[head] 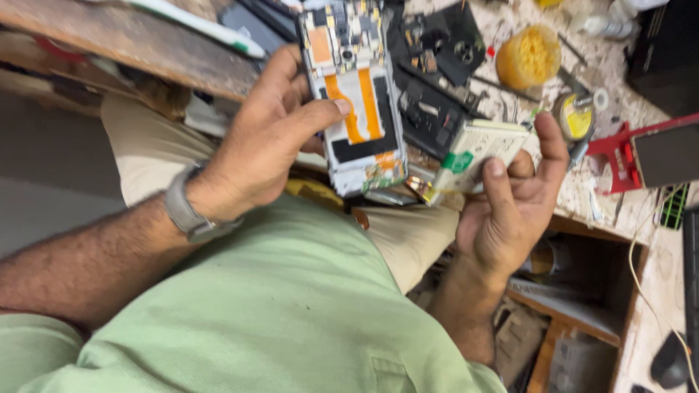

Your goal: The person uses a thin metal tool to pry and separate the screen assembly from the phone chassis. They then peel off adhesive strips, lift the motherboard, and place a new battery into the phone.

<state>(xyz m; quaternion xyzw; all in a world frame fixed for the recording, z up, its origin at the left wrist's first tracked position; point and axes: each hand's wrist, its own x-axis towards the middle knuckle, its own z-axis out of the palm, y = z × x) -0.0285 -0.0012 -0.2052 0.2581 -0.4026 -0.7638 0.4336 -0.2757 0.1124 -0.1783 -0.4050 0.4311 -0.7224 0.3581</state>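
Up close, left hand [266, 142] fingers gripping opened phone [354, 94], right hand [513, 196] fingers pinching battery [477, 153].

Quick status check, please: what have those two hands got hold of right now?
Left hand grips opened phone, insides showing. Right hand holds flat white battery. Cluttered workbench beyond; nothing between the hands.

On the speckled worktop [582, 196] ahead of you sit a round yellow tub [528, 55], a roll of yellow tape [574, 116] and black phone parts [437, 44]. To your right, a red holder [611, 156] grips a dark-screened phone [666, 154]. You're wearing a grey wristwatch [188, 211] and a pale green shirt [291, 313].
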